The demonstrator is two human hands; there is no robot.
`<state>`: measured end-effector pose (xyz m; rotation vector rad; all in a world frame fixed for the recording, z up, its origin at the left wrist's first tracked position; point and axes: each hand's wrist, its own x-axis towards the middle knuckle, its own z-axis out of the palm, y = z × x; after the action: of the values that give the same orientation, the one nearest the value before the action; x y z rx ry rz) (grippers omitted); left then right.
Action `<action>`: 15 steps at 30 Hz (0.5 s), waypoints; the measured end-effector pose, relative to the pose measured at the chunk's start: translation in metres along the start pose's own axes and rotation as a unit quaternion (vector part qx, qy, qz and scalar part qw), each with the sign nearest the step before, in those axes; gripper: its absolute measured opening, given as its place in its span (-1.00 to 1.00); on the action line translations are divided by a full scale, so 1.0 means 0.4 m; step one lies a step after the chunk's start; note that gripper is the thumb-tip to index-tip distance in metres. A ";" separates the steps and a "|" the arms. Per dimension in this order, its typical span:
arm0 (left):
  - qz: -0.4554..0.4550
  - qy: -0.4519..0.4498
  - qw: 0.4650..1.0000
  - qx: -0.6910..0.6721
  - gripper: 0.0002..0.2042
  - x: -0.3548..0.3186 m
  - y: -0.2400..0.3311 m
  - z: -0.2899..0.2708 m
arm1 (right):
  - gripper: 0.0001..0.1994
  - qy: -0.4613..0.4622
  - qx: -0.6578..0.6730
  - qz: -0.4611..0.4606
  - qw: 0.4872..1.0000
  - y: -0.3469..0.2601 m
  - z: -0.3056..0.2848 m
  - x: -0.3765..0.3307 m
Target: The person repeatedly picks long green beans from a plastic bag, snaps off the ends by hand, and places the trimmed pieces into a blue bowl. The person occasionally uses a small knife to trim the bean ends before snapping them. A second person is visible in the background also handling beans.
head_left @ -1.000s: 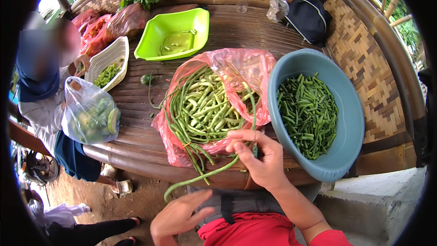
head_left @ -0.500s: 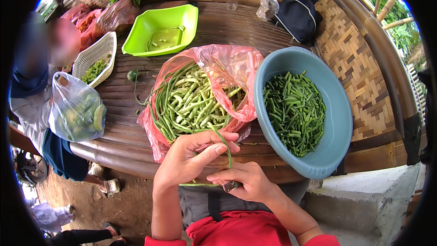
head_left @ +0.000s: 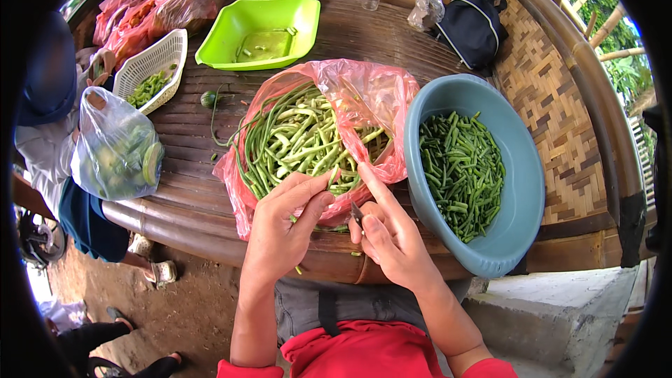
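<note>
My left hand (head_left: 282,227) pinches a green long bean (head_left: 333,178) between thumb and fingers; most of its length is hidden by the hand. Beside it, my right hand (head_left: 397,243) grips a small knife (head_left: 356,213), its dark blade pointing up and its index finger stretched forward. Both hands are over the near edge of an open pink plastic bag (head_left: 378,98), which is full of long beans (head_left: 297,141). To the right stands a large blue-grey basin (head_left: 523,182) holding many short cut bean pieces (head_left: 460,176).
Beyond the bag sits a lime-green basin (head_left: 210,52) with a few bits inside. A white basket (head_left: 175,63), a clear bag of vegetables (head_left: 115,157) and pink bags (head_left: 136,28) are at left, near a person (head_left: 45,119). A black bag (head_left: 470,31) lies far right on the bamboo bench (head_left: 189,227).
Both hands have moved up toward the bag. My right hand with the knife has come away from the bean, its index finger now extended. The view has shifted slightly.
</note>
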<state>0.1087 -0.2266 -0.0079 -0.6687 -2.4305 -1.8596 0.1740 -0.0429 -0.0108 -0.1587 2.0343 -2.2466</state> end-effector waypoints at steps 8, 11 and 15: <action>0.015 0.030 0.999 -0.010 -0.81 -0.004 -0.022 -0.025 | -0.51 -0.075 0.086 0.103 0.988 -0.027 0.006 0.093; 0.007 0.058 0.998 -0.011 -0.81 0.000 -0.030 -0.021 | -0.55 -0.040 0.087 0.085 0.992 -0.016 0.016 0.118; -0.005 0.106 0.994 -0.026 -0.83 0.021 -0.053 -0.017 | -0.55 -0.007 0.083 0.075 0.994 -0.014 0.034 0.151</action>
<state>0.0922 -0.2344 -0.0233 -0.4351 -2.2641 -1.8957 0.1162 -0.0646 -0.0037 -0.0068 1.7786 -2.2990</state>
